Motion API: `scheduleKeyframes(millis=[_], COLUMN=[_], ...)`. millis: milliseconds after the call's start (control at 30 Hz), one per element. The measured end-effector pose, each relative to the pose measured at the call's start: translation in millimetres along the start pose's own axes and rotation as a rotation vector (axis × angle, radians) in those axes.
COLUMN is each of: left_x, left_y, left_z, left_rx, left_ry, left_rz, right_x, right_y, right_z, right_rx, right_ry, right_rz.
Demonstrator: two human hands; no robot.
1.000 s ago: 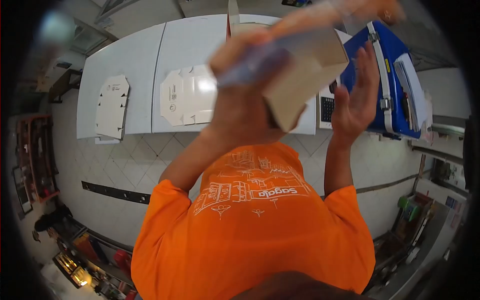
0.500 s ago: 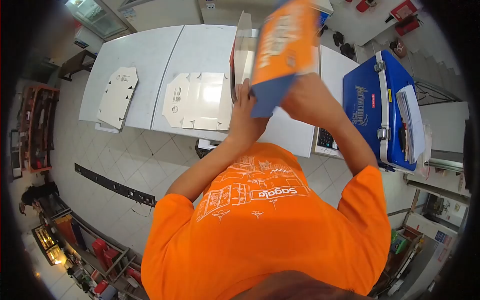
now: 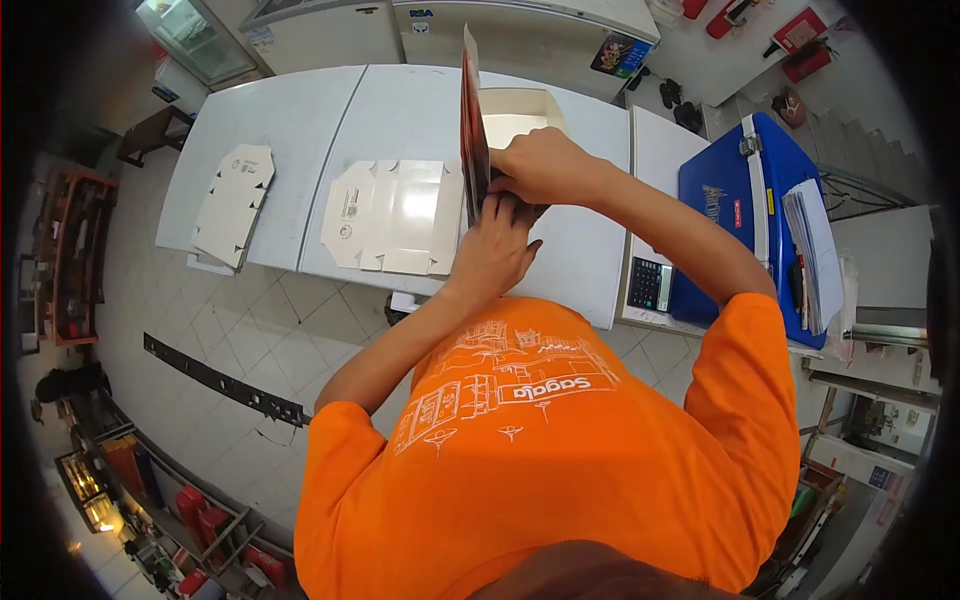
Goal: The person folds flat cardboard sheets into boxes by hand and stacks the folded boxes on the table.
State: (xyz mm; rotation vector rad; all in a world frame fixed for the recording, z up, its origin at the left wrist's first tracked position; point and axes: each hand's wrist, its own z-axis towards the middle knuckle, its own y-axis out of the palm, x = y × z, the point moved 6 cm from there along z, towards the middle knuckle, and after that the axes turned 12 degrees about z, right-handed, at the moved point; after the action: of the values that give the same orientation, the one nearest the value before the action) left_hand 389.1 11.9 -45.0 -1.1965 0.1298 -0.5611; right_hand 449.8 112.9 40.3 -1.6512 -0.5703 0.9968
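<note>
A partly folded cardboard box (image 3: 525,105) sits before me on the white table, its cream inside showing. Its dark red side panel (image 3: 473,120) stands upright along the left. At the near end of that panel, my left hand (image 3: 492,255) grips the box edge with its fingers, thumb out to the right. Just above it, my right hand (image 3: 548,168) is closed at the panel's lower corner, fingertips tucked in and partly hidden. To the left of the box lies a flat, unfolded cardboard blank (image 3: 400,215) with cream side up.
Farther left, more flat blanks (image 3: 234,205) lie at the white table's (image 3: 285,110) edge. On the right are a calculator (image 3: 650,283) and a blue cooler box (image 3: 720,215) with papers (image 3: 812,250) on it. A chest freezer (image 3: 530,40) stands behind the table.
The orange and blue box part raised in my right hand has come down out of sight. My right hand moved left and down beside my left hand, and the cream box inside now shows.
</note>
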Motion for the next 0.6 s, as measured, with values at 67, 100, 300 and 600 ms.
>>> scheduleKeyframes(millis=[67, 100, 300, 600], left_x=[-6, -9, -13, -4], left_y=[1, 2, -3, 25], left_z=[-1, -3, -10, -3], left_rx=[-0.015, -0.015, 0.035, 0.103], left_ry=[0.026, 0.042, 0.066, 0.001], left_rz=[-0.008, 0.01, 0.0, -0.071], right_x=[2, 1, -5, 13], right_y=[0, 2, 10, 41], right_z=[1, 1, 9, 13], right_rx=[-0.024, -0.027, -0.046, 0.072], right_ry=[-0.015, -0.034, -0.116, -0.137], right_rz=[-0.025, -0.046, -0.077, 0.009])
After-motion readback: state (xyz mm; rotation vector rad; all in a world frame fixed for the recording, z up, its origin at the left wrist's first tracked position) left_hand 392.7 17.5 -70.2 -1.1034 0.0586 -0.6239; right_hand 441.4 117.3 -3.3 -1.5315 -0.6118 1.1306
